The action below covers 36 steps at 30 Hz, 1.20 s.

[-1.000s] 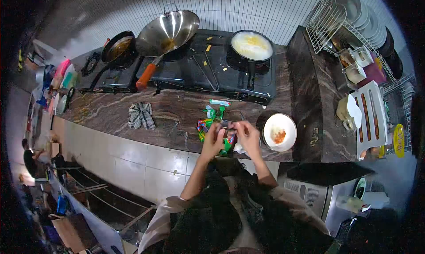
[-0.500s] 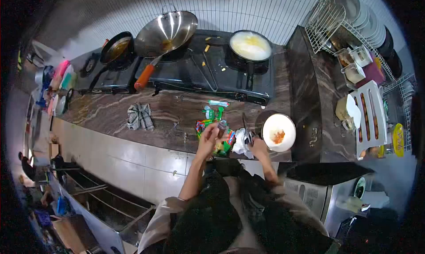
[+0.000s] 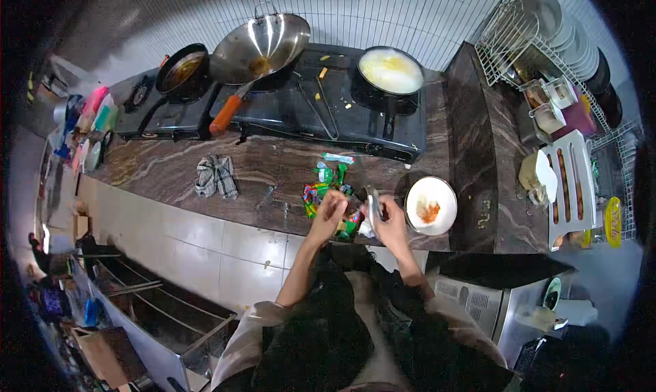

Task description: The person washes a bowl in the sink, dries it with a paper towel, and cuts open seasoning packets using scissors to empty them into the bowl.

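My left hand (image 3: 329, 214) is closed, pinching a small see-through sachet (image 3: 353, 207) whose contents are hard to make out. Close beside it, my right hand (image 3: 388, 220) grips scissors (image 3: 373, 202), the metal blades pointing up and away from me near the sachet. Several torn green and red wrappers (image 3: 316, 192) lie on the counter under and around my left hand. Part of a crumpled white wrapper (image 3: 367, 229) shows below my right hand. To the right stands a white bowl (image 3: 441, 190) with an orange-red seasoning in its bottom.
Behind the counter are a black stove (image 3: 280, 112), a dark pan (image 3: 183, 71), a steel wok (image 3: 232, 54) with an orange handle, tongs (image 3: 321, 112) and a pan of pale, foamy liquid (image 3: 389, 71). A checked cloth (image 3: 216, 177) lies left; a dish rack (image 3: 509, 37) stands right.
My right hand has risen and moved left with the scissors, toward the sachet. The crumpled white wrapper is now mostly covered. My left hand has stayed nearly in place.
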{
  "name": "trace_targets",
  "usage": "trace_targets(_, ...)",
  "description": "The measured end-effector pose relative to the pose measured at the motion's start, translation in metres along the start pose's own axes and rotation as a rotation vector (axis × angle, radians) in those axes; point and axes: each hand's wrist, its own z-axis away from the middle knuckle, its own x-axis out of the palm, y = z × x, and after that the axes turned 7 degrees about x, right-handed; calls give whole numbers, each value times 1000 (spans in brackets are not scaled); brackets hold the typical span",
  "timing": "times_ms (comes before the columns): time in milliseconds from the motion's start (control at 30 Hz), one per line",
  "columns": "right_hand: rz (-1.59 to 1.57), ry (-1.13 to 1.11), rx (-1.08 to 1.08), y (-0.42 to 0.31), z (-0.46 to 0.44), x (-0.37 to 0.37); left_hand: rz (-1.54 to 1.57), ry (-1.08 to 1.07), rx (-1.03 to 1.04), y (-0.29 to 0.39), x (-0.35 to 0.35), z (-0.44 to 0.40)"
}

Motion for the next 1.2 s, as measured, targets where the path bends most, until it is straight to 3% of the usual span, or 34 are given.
trace_targets(167, 10, -72, 49, -4, -4, 9, -7, 36, 32, 7, 5, -1)
trace_targets(300, -65, -157, 53, -20, -4, 10, 149, 147, -124, 21, 14, 0)
trace_targets(400, -17, -117, 47, -26, -1, 14, -10, 160, 34, 17, 16, -1)
trace_targets(567, 148, -37, -67, -39, -3, 13, -83, 107, -32, 13, 12, 2)
trace_targets(700, 176, -9, -62, -44, -3, 15, -127, 176, 196, 7, 21, -1)
trace_targets(800, 131, 37, -62, -35, -8, 16, 100, 233, -43, 11, 24, 2)
trace_targets(933, 264, -30, -164, -42, -9, 7, 451, 186, -77, 0, 17, -1)
trace_targets(1100, 330, -78, -254, -42, 5, -21, 470, 205, -100, 14, 13, -6)
trace_targets(1200, 641, -256, -226, -51, 14, -43, 415, 157, -39, 10, 7, -8)
